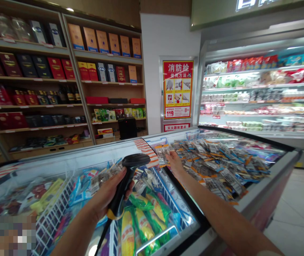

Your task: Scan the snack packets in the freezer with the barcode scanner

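My left hand (110,190) is wrapped round the handle of a black barcode scanner (125,179) with a yellow base and a trailing cable. Its head points to the right, toward my right hand (175,164). Between the fingers of that hand is a small see-through packet (163,152) with orange edges, held up over the freezer's divider. Just right of it, a heap of similar small packets (207,163) lies spread across the glass lid. What is inside the held packet is too small to tell.
Below the scanner, the chest freezer (207,241) holds white wire baskets (52,213) and yellow-green corn packs (144,227). Shelves with boxed goods (102,41) stand at the back left. A red notice (178,89) hangs on the wall; a lit refrigerated display (258,85) is at right.
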The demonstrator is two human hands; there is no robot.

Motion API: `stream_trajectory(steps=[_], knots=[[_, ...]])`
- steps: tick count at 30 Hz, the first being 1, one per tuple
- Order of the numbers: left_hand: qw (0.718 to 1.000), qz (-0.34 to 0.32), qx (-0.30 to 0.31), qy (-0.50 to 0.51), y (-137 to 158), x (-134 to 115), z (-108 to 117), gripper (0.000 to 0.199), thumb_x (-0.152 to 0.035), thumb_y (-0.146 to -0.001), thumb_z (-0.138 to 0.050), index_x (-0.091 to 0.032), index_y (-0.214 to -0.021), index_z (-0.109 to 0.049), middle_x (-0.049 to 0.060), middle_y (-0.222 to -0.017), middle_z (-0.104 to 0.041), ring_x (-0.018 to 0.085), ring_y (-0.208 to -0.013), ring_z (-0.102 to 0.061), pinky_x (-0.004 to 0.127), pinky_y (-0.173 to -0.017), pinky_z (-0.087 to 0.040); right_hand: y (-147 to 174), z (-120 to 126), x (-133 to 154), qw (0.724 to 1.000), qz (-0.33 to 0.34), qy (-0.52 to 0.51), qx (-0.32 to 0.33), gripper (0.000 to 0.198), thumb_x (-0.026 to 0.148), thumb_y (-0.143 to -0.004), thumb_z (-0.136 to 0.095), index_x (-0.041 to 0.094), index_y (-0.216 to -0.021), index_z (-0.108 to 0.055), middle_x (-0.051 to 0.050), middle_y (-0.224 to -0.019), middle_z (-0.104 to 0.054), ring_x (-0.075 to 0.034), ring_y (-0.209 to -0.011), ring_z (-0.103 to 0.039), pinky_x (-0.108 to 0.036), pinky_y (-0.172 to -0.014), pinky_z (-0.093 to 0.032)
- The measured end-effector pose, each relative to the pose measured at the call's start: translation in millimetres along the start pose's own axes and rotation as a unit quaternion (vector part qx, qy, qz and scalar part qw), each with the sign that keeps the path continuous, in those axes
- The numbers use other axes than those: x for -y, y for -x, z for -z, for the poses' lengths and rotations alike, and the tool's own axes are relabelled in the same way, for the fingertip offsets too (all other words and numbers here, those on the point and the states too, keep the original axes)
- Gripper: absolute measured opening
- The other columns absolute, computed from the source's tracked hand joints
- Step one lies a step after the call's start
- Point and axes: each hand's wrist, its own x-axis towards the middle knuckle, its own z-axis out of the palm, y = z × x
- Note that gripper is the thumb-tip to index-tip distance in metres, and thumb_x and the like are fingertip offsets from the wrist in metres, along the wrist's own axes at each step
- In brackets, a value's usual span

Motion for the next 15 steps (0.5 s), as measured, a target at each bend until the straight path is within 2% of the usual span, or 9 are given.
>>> stream_trajectory(steps=[5, 9, 15], knots=[[1.0, -0.007, -0.007, -0.017, 2.2, -2.1, -0.5, 0.035, -0.049, -0.068, -0.052, -0.015, -0.077, -0.054, 0.001, -0.058, -0.056, 0.008, -0.045, -0.048, 0.019, -0.042, -0.037, -1.3, 2.2, -3.5, 1.0, -0.011, -0.024, -0.002, 0.031, 0.037, -0.056, -0.063, 0.018, -0.072, -0.045, 0.003, -0.062, -0.056, -0.011, -0.057, -0.053, -0.025, -0.057, -0.044], [0.999, 0.002, -0.046, -0.019, 5.4, -7.7, 1.0, 0.034, -0.048, -0.067, -0.053, -0.015, -0.075, -0.053, 0.0, -0.057, -0.055, 0.008, -0.043, -0.048, 0.019, -0.04, -0.037, -3.0, 3.2, -6.7, 1.0, -0.007, -0.025, -0.007, 0.03, 0.037, -0.057, -0.063, 0.018, -0.073, -0.046, 0.003, -0.063, -0.057, -0.011, -0.057, -0.054, -0.024, -0.056, -0.044], [0.995, -0.014, -0.1, -0.01, 4.0, -15.0, 23.4, 0.033, -0.046, -0.067, -0.055, -0.015, -0.077, -0.054, 0.001, -0.057, -0.056, 0.008, -0.043, -0.048, 0.019, -0.039, -0.039, -6.2, 5.5, -15.4, 0.998, 0.003, 0.043, -0.044, 0.03, 0.041, -0.06, -0.057, 0.018, -0.075, -0.047, 0.001, -0.064, -0.057, -0.014, -0.059, -0.054, -0.026, -0.056, -0.044]])
